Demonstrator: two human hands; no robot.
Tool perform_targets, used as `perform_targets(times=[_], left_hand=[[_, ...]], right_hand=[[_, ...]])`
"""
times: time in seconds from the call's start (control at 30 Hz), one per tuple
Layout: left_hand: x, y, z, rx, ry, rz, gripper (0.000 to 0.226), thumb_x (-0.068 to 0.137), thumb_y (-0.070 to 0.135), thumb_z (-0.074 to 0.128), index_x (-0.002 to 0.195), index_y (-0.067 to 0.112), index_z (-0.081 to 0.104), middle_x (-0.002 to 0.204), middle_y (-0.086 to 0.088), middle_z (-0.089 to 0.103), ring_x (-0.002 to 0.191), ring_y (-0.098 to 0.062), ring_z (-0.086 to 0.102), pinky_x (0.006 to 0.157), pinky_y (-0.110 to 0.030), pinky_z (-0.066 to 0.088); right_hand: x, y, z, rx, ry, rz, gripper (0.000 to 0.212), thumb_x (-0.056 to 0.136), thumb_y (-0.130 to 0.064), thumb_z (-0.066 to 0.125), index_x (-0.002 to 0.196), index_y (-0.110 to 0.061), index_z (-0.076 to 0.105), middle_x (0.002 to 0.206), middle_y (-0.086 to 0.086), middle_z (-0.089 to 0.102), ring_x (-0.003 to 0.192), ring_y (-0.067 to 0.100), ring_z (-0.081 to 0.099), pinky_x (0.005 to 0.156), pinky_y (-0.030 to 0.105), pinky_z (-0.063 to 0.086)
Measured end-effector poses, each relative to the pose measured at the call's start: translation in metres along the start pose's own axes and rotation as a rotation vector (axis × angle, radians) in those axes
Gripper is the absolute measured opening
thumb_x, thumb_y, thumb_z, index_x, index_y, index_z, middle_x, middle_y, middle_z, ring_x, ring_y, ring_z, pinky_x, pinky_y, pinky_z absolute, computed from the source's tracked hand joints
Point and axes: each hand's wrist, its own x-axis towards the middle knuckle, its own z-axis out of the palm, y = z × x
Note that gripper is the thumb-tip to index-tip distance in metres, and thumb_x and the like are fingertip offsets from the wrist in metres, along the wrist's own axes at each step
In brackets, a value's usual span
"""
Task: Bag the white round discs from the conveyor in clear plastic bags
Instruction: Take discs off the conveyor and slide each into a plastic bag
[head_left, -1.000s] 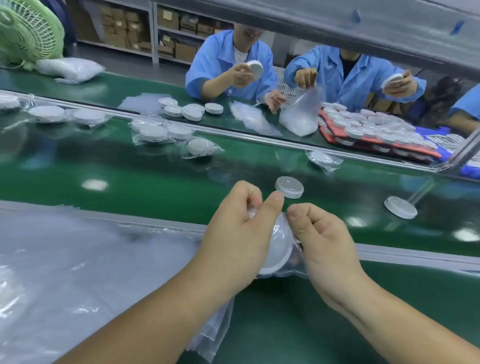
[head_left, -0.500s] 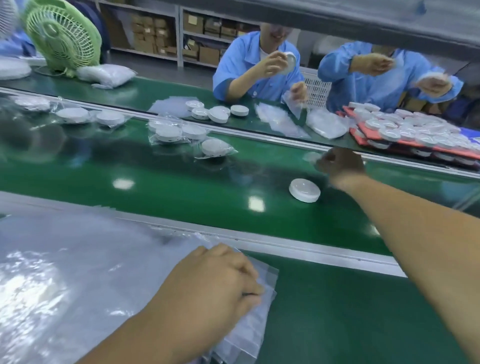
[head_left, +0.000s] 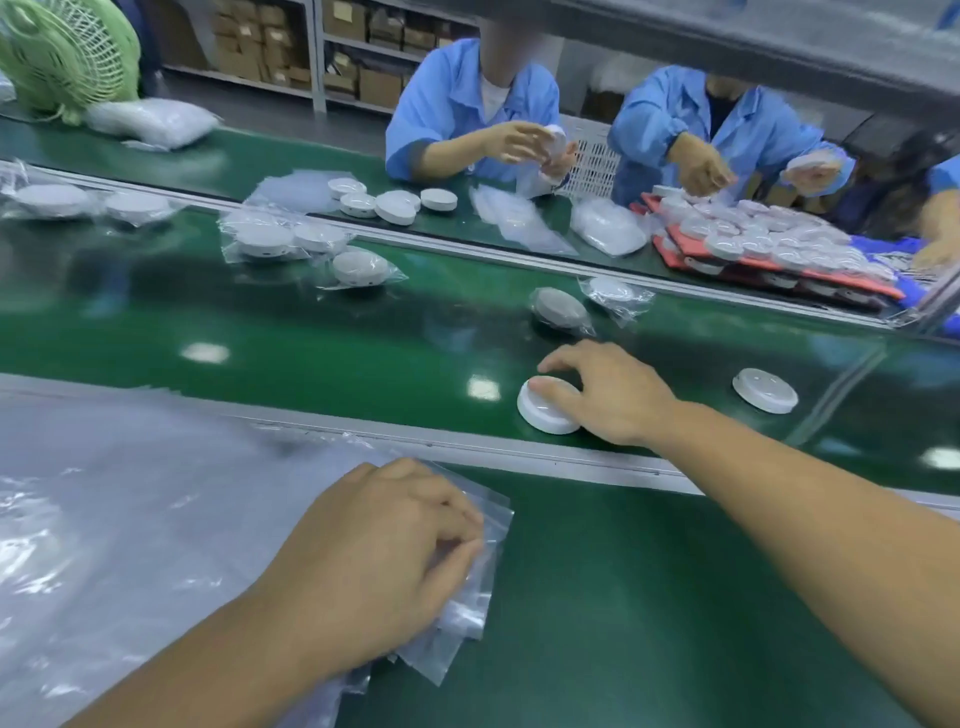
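My right hand (head_left: 608, 392) reaches over the green conveyor belt (head_left: 322, 332) and grips a bare white round disc (head_left: 543, 413) with thumb and fingers curled round its rim. A second bare disc (head_left: 764, 389) lies further right on the belt. My left hand (head_left: 374, 561) rests on the near green table and pinches a clear plastic bag (head_left: 475, 608) at the edge of a stack of bags (head_left: 114, 519). Two bagged discs (head_left: 561, 309) lie just beyond my right hand.
Several more bagged discs (head_left: 291, 239) lie at the belt's left. A metal rail (head_left: 467, 449) separates belt and table. Two people in blue coats (head_left: 467, 104) bag discs across the belt, beside a red tray (head_left: 769, 260) full of discs. A green fan (head_left: 62, 52) stands far left.
My right hand has let go of the bagged disc at the far side of the belt, drawn back and closed on the bare disc. My left hand has taken hold of a bag from the stack.
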Motion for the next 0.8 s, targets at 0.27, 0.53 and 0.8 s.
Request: perform_targets(times=[0.27, 0.53, 0.8], left_hand=[[-0.003, 0.002, -0.007, 0.035, -0.105, 0.03, 0.037, 0.088, 0.066, 0.041, 0.094, 0.05, 0.074, 0.109, 0.036, 0.064, 0.106, 0.005, 0.055, 0.086, -0.026, 0.049], [0.0, 0.002, -0.008, -0.255, 0.148, -0.174, 0.014, 0.088, 0.046, 0.064, 0.09, 0.042, 0.078, 0.098, 0.04, 0.065, 0.103, 0.012, 0.057, 0.091, -0.017, 0.047], [0.001, 0.018, -0.009, -0.721, 0.075, -0.219, 0.01, 0.088, 0.045, 0.071, 0.095, 0.044, 0.078, 0.096, 0.025, 0.074, 0.096, 0.002, 0.069, 0.086, -0.025, 0.055]], right_hand=[[-0.036, -0.021, -0.002, 0.422, 0.047, 0.085, 0.063, 0.078, -0.045, 0.085, 0.134, -0.041, 0.055, 0.13, -0.006, 0.05, 0.115, 0.015, 0.056, 0.1, 0.03, 0.042], [-0.141, -0.06, -0.01, 0.572, 0.375, -0.462, 0.04, 0.081, -0.02, 0.086, 0.115, -0.033, 0.07, 0.118, -0.016, 0.068, 0.113, 0.017, 0.065, 0.092, 0.026, 0.05], [-0.154, -0.075, 0.001, 0.594, 0.44, -0.661, 0.014, 0.081, -0.014, 0.088, 0.094, -0.017, 0.084, 0.105, -0.011, 0.079, 0.09, 0.018, 0.07, 0.082, 0.036, 0.054]])
